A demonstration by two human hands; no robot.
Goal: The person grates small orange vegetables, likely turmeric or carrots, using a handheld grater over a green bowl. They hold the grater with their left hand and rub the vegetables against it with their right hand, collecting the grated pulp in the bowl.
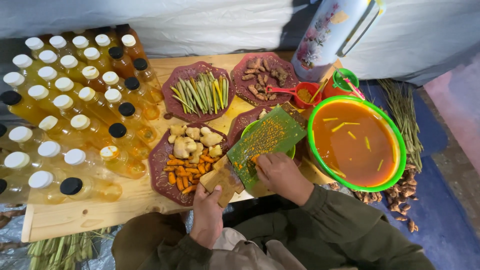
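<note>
Left hand [209,210]: nearest the camera, fingers wrapped round the wooden handle [223,181] of the grater, steadying its near end.
Right hand [281,172]: fingers curled and pinched on a small orange piece, probably turmeric, pressed against the grater face; the piece itself is mostly hidden under the fingertips.
Grater [265,140]: a green board, tilted, its far end resting over a green bowl [291,150]; orange shavings cling to its face.
Near plate [161,172]: left of the grater, holding pale ginger pieces and orange turmeric pieces [187,172].
Far plates: one with lemongrass sticks [201,92], one with brown roots [262,72].
Basin [357,142]: right of the grater, green-rimmed, full of orange liquid with yellow strips floating in it.
Bottles [75,107]: left, laid in rows on the wooden table [125,205], filled with yellow liquid, with white and black caps.
Flask [332,35]: far right, flowered, beside a red scoop [302,94].
Risk: the piece looks small, so the fingertips sit close to the teeth and could get scraped.
Risk: the grater only leans on the bowl; a hard push could tip the bowl or slide the board toward the basin.
</note>
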